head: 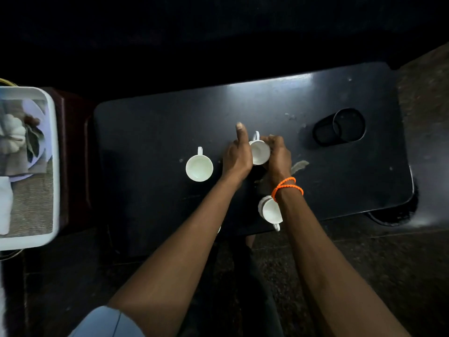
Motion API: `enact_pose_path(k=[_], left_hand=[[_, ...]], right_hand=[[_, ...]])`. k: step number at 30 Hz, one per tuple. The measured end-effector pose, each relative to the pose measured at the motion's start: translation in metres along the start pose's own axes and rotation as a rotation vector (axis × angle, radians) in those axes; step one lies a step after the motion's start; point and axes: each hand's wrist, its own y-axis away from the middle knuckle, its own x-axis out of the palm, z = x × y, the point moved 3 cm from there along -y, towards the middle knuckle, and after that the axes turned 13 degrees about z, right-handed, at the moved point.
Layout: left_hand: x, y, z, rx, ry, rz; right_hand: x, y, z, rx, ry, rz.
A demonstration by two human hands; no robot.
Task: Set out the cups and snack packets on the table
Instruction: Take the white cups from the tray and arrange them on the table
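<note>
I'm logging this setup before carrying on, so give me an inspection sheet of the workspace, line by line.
Surface: dark table, scuffed, pale smears right of centre.
Job's things: middle cup upright between both hands; left cup standing alone; stacked cups near the front edge, partly hidden by the right forearm. No snack packets seen.
Clutter: black holder on its side, far right.
Grippers: left hand and right hand each touch a side of the middle cup; left thumb raised.
Cables: yellow cord, barely visible behind the tray.
Surroundings: white-rimmed printed tray at left; dark floor.
</note>
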Motion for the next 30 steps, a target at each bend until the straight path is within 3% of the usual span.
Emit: enact_pose_path(k=[4,13,17,21,23,25,27,30], left_hand=[[0.005,0.001,0.002,-0.073,0.127,-0.019],[0.005,0.007,0.007,-0.114,0.121,-0.063],[0.0,0.047,0.013,0.108,0.143,-0.213],[-0.005,0.109,0.052,0.292,-0.006,-0.458],[-0.008,0.131,0.077,0.255,-0.142,-0.552],[-0.009,0.141,0.099,0.096,-0.355,-0.577],[-0.007,0.144,0.112,-0.061,-0.493,-0.524],[-0.005,0.143,0.126,-0.098,-0.537,-0.422]], right_hand=[[-0.001,-0.012,0.0,-0.003,0.109,0.051],[-0.005,-0.013,0.005,-0.078,0.293,0.002],[-0.03,0.013,-0.006,-0.244,0.448,-0.087],[-0.056,0.058,-0.041,-0.307,0.69,-0.115],[-0.059,0.076,-0.062,-0.296,0.785,-0.09],[-0.059,0.086,-0.082,-0.273,0.853,-0.056],[-0.06,0.091,-0.096,-0.261,0.871,-0.044],[-0.061,0.089,-0.108,-0.276,0.883,-0.057]])
